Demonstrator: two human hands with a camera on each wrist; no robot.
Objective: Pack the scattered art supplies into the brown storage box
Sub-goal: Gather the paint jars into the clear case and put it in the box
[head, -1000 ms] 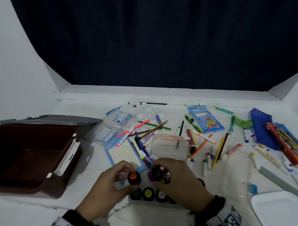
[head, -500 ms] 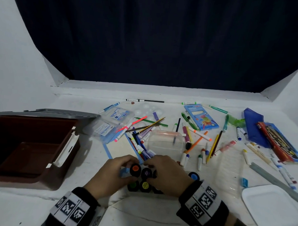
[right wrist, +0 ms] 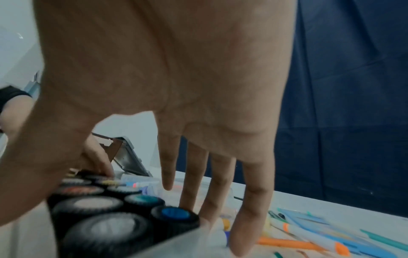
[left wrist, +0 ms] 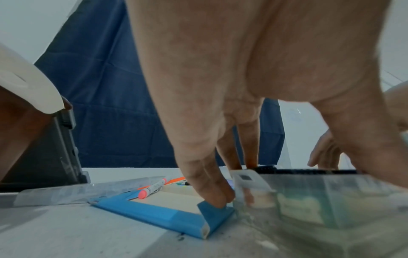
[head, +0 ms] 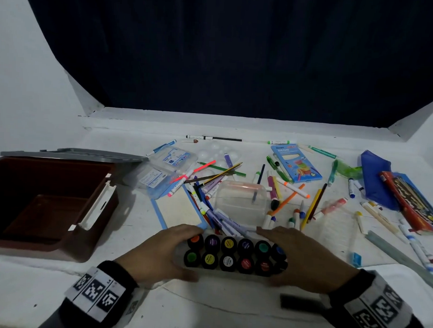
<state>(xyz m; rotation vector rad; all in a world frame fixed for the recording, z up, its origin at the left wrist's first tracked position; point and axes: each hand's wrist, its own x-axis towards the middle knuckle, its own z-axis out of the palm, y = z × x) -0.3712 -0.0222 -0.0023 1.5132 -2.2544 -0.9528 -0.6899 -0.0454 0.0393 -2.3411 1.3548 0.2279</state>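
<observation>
Finished seating pots; now bracing paint tray between straight-fingered left hand and right hand, ready for brown box.

Dim overall in the head view: the dark backdrop swallows the top, the white table catches soft light, and the brown box throws a faint shadow rightward. Edges bow, wide-angle. Left wrist view, the paint case smears with blur; right wrist view, the nearest bottle caps sit out of focus.
</observation>
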